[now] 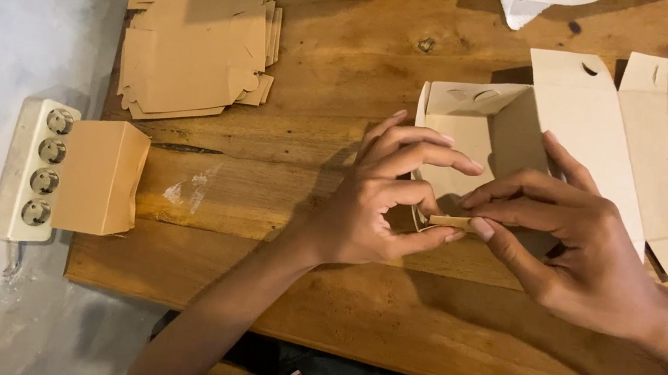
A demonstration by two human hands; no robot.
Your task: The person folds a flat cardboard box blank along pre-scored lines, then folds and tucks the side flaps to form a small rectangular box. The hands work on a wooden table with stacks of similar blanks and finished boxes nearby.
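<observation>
Pinching a small flap of the half-folded cardboard box (pixel 482 139) between both grips, the left hand (pixel 375 207) and right hand (pixel 581 246) are holding it on the wooden table (pixel 352 67), near a stack of flat cardboard (pixel 195 26).

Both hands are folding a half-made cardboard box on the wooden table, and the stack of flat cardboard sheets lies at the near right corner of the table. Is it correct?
Not quite. In the head view the stack of flat cardboard sheets lies at the far left of the wooden table, not near right. The left hand and right hand do fold the half-made cardboard box.
</observation>
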